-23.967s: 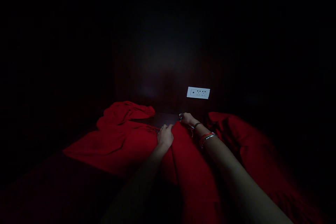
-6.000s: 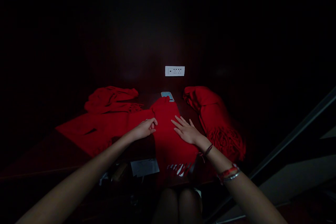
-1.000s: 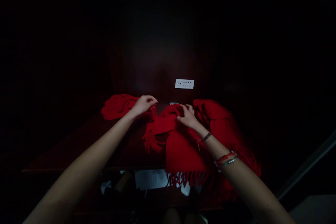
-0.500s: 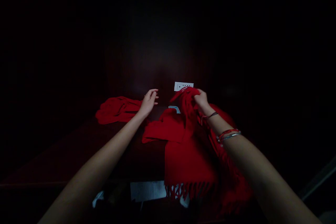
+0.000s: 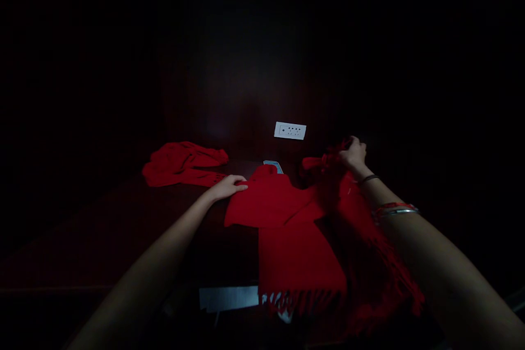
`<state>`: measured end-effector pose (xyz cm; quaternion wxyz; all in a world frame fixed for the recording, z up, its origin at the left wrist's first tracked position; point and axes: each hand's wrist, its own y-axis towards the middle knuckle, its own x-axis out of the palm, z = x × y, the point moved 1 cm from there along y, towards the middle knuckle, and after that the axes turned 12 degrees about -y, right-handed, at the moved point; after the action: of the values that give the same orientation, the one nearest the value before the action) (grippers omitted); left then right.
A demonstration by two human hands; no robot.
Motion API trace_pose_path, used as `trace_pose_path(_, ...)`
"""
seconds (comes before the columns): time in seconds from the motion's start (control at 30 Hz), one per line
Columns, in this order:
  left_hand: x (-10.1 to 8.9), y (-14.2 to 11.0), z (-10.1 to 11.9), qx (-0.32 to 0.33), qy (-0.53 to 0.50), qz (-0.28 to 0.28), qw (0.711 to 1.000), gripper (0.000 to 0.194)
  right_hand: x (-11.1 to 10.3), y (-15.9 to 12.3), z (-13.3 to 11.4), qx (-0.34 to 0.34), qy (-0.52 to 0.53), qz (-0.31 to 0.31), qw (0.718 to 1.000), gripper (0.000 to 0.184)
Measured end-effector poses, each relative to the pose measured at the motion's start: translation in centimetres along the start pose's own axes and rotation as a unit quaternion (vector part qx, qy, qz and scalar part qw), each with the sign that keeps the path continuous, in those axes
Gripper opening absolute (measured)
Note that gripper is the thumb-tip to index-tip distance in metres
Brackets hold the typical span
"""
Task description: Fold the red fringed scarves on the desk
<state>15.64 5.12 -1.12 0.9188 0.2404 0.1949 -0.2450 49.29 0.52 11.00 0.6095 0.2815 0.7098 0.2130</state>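
Observation:
A red scarf (image 5: 283, 199) with a fringed end lies folded across the dark table, its fringe hanging over the front edge. My left hand (image 5: 227, 187) rests at the fold's left edge, fingers stretched out and slightly apart against the cloth. Farther right, my right hand (image 5: 355, 154) is closed around a bunched part of red scarf, and more fringed cloth (image 5: 369, 240) drapes below it in shadow. Bracelets circle my right wrist and forearm. Another crumpled red cloth (image 5: 180, 161) lies at the left, just beyond my left hand.
A white socket panel (image 5: 290, 130) is on the dark wall behind the table. A small light-blue item (image 5: 274, 166) shows behind the scarf. Below the table's front edge is a pale flat surface (image 5: 229, 298). The surroundings are very dark.
My right hand has moved right with its bunched cloth, spreading the scarf that way. My left hand has come down from the air onto the scarf's left edge.

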Motion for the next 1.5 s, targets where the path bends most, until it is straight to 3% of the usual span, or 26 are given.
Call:
trace_pose_path(0.03,-0.2,0.1,0.2,0.007,-0.019,0.017,1.000,0.021,0.4,-0.6,-1.2,0.012,-0.007,0.041,0.999,0.054)
trace_pose_path(0.1,-0.2,0.2,0.7,0.029,-0.048,0.045,0.997,0.021,1.7,-1.9,-4.5,-0.059,0.009,0.018,0.998,0.048)
trace_pose_path(0.13,-0.1,0.2,1.1,0.043,-0.054,0.054,0.996,0.021,2.6,-2.6,-6.2,-0.114,0.021,-0.027,0.993,0.041)
trace_pose_path(0.2,0.2,0.3,1.8,0.071,-0.049,0.071,0.994,0.019,4.7,-4.1,-9.4,-0.254,0.055,-0.176,0.949,0.037)
trace_pose_path(0.27,0.4,0.3,2.2,0.096,-0.029,0.093,0.991,0.018,6.5,-5.0,-11.4,-0.298,0.061,-0.265,0.915,0.035)
trace_pose_path(0.33,0.4,0.3,2.2,0.108,-0.007,0.126,0.986,0.015,7.6,-5.1,-12.0,-0.298,0.050,-0.313,0.900,0.029)
trace_pose_path(0.4,0.5,0.4,1.8,0.088,0.003,0.172,0.981,0.014,8.1,-4.1,-11.5,-0.277,0.053,-0.312,0.907,0.027)
trace_pose_path(0.5,0.8,0.3,0.7,-0.032,-0.023,0.213,0.976,0.035,8.1,-1.4,-10.1,-0.211,0.107,-0.247,0.940,0.028)
trace_pose_path(0.6,1.2,-0.5,0.2,-0.164,-0.085,0.111,0.976,0.060,8.4,0.9,-9.4,-0.148,0.131,-0.211,0.957,0.028)
trace_pose_path(0.7,1.0,-1.4,0.6,-0.243,-0.111,-0.007,0.964,0.059,9.3,1.6,-10.1,-0.147,0.117,-0.253,0.949,0.029)
trace_pose_path(0.8,0.0,-1.9,0.8,-0.284,-0.041,-0.005,0.958,0.051,10.4,0.9,-11.1,-0.167,0.075,-0.301,0.936,0.036)
trace_pose_path(0.9,-0.5,-1.6,0.6,-0.244,0.064,0.058,0.966,0.043,10.9,-0.1,-10.8,-0.149,0.048,-0.277,0.948,0.048)
trace_pose_path(1.0,0.3,-1.0,0.4,-0.163,0.116,0.084,0.976,0.043,10.2,-1.1,-9.5,-0.112,0.050,-0.288,0.950,0.040)
trace_pose_path(1.07,1.1,-0.7,0.4,-0.120,0.128,0.093,0.980,0.045,9.0,-1.7,-8.6,-0.099,0.081,-0.319,0.939,0.031)
trace_pose_path(1.2,2.6,-0.4,0.3,-0.052,0.139,0.117,0.982,0.045,5.2,-1.4,-6.7,-0.102,0.219,-0.310,0.920,0.037)
trace_pose_path(1.27,3.1,-0.2,0.0,-0.034,0.135,0.114,0.984,0.045,3.4,-0.3,-5.5,-0.141,0.160,-0.329,0.920,0.037)
trace_pose_path(1.37,3.7,-0.1,-0.6,-0.007,0.133,0.092,0.987,0.046,1.7,2.1,-3.5,-0.191,-0.045,-0.356,0.913,0.029)
trace_pose_path(1.5,4.3,-0.2,-1.1,0.018,0.151,0.036,0.988,0.054,2.1,3.2,-2.1,-0.211,-0.255,-0.310,0.891,0.023)
